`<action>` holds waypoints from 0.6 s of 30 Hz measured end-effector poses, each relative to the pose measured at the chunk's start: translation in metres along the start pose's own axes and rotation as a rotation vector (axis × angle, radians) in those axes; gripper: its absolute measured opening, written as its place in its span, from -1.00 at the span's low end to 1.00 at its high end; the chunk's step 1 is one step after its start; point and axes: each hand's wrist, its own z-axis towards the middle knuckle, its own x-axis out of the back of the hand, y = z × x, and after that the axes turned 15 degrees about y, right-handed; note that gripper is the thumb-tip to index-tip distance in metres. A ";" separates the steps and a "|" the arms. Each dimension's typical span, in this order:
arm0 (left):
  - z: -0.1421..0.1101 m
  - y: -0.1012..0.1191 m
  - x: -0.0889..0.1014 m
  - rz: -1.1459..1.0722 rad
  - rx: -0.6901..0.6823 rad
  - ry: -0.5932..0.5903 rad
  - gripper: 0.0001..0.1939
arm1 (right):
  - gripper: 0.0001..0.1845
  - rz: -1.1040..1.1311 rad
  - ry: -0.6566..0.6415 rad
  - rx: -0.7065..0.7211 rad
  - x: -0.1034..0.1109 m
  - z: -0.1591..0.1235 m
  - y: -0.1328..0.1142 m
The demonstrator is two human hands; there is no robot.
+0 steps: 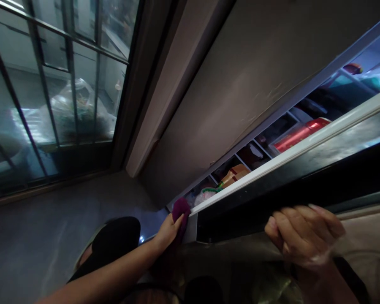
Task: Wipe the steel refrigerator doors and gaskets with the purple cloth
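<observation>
A refrigerator door (pixel 250 213) stands partly open, its pale inner edge and dark side running diagonally across the view. My left hand (pixel 168 232) pinches a bunched purple cloth (pixel 181 207) against the near-left end of the door, at its corner. Farther right, my right hand (pixel 304 232) is curled closed in front of the black side of the door. Its palm is turned away, so whatever it may hold is hidden, and I cannot tell whether it touches the door.
Through the gap show a red package (pixel 300 134), an orange-brown packet (pixel 236 174) and a plastic-wrapped item (pixel 205 195) in the compartments. A grey cabinet panel (pixel 240 76) rises behind. At left, a barred glass door (pixel 53 93) has a filled plastic bag (pixel 80 109) beyond it.
</observation>
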 end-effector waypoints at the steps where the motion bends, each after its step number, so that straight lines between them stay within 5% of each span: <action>1: -0.001 0.015 -0.002 -0.052 -0.064 0.006 -0.57 | -0.84 -0.006 0.008 0.005 -0.004 0.001 0.000; 5: -0.006 0.074 -0.011 -0.094 -0.382 0.033 -0.60 | -0.83 -0.028 0.009 0.008 -0.017 0.004 0.003; 9: -0.007 0.110 -0.019 -0.045 -0.662 0.028 -0.60 | -0.78 -0.040 -0.018 0.003 -0.030 0.003 0.004; 13: -0.007 0.121 -0.015 0.090 -0.684 -0.031 -0.58 | -0.71 -0.054 -0.045 0.006 -0.044 0.003 0.007; 18: -0.007 0.109 0.017 0.265 -0.647 -0.192 -0.56 | -0.66 -0.114 -0.114 -0.004 -0.064 0.002 0.013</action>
